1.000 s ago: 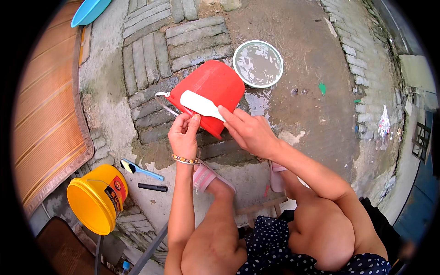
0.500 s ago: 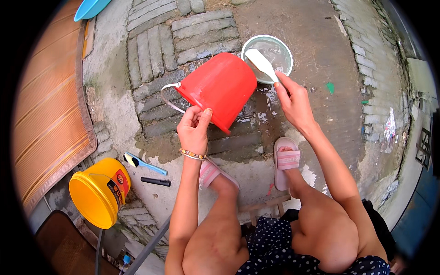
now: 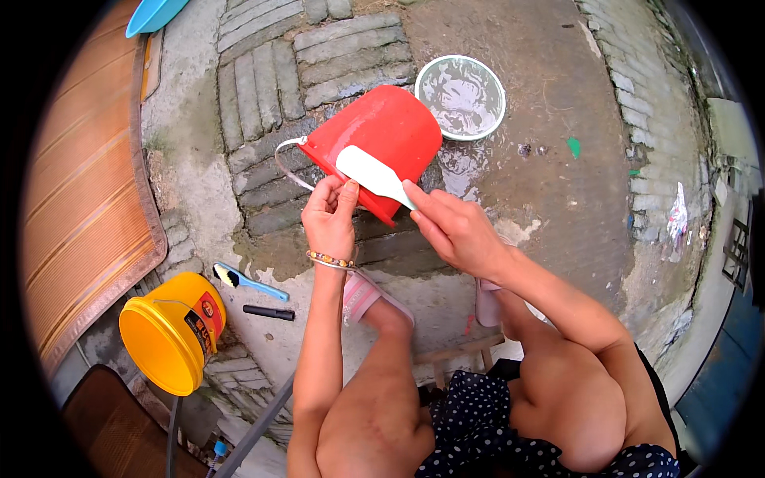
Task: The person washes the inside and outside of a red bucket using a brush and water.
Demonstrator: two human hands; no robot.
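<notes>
A red plastic bucket (image 3: 382,127) lies tilted on its side above the paving, its mouth toward my lower left and a white handle (image 3: 280,163) hanging from the rim. My left hand (image 3: 330,215) pinches that rim between thumb and fingers. In my right hand (image 3: 460,231) is a white brush (image 3: 370,171) gripped by its handle, its smooth back facing up. The brush head lies over the bucket's side close to the rim; its bristles are hidden. Beyond the bucket stands a round pale basin (image 3: 460,99) with rippling water.
At left lie a blue-handled brush (image 3: 251,283), a black pen-like stick (image 3: 268,312) and a tipped yellow bucket (image 3: 163,334). A brown mat (image 3: 88,183) covers the left side. A blue basin (image 3: 155,14) sits at the far left. Wet bricks lie under the red bucket.
My right hand has brought the white brush from over the basin down and left onto the red bucket. My left hand keeps its hold on the rim.
</notes>
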